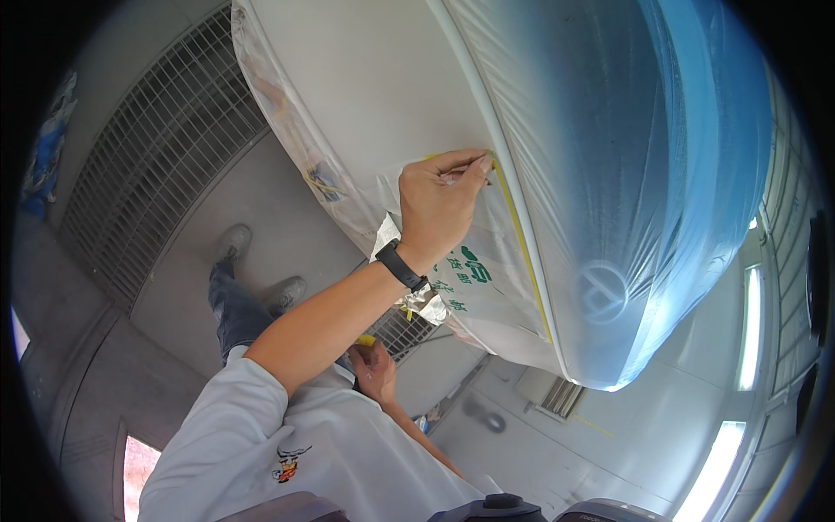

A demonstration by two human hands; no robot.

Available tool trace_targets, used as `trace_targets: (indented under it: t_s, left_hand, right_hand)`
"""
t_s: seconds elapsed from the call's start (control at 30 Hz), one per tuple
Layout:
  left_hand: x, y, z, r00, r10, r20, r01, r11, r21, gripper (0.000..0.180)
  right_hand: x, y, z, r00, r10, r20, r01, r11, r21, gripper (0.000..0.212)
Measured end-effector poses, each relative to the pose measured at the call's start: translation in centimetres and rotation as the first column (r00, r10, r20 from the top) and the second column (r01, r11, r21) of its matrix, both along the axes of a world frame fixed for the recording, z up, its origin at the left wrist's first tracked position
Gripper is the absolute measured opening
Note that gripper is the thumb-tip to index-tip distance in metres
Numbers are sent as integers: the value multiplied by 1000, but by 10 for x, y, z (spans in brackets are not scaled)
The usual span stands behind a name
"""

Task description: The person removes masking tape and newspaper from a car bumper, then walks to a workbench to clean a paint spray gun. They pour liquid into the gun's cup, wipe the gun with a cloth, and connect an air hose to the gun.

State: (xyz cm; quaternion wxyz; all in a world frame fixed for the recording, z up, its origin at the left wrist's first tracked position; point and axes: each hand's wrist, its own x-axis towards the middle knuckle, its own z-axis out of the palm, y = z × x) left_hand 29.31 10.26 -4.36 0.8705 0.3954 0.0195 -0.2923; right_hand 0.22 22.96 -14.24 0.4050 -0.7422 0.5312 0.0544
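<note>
My left hand [441,196], with a black watch on its wrist, is raised against a vehicle body side. Its thumb and fingertips are pinched on the end of a thin yellow masking tape strip [524,239]. This strip runs down along the pale body edge [492,122], at the border of the masking film [500,287] with green print. Lower down, close to my body, my right hand [376,372] is closed around a yellow tape roll [365,341], partly hidden by my left forearm. A bare whitish panel [365,78] lies beyond my left hand.
Clear plastic film [600,104] drapes over the vehicle's glass on the right. Crumpled silver foil [428,306] sticks out beneath my left wrist. Floor grating [161,130] stretches along the left, and bright light tubes [751,326] line the right wall.
</note>
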Motion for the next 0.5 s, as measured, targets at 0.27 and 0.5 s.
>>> trace_targets:
  t_s: [0.27,0.5]
  left_hand:
    - [-4,1,2,999,5,-43,-6,999,-33,25]
    - [2,4,5,998,-55,-25,56,997,46,29]
  right_hand:
    - [4,4,4,999,-34,14,34,999,11,28]
    - [-4,8,2,997,-80,7,80,996,45,30]
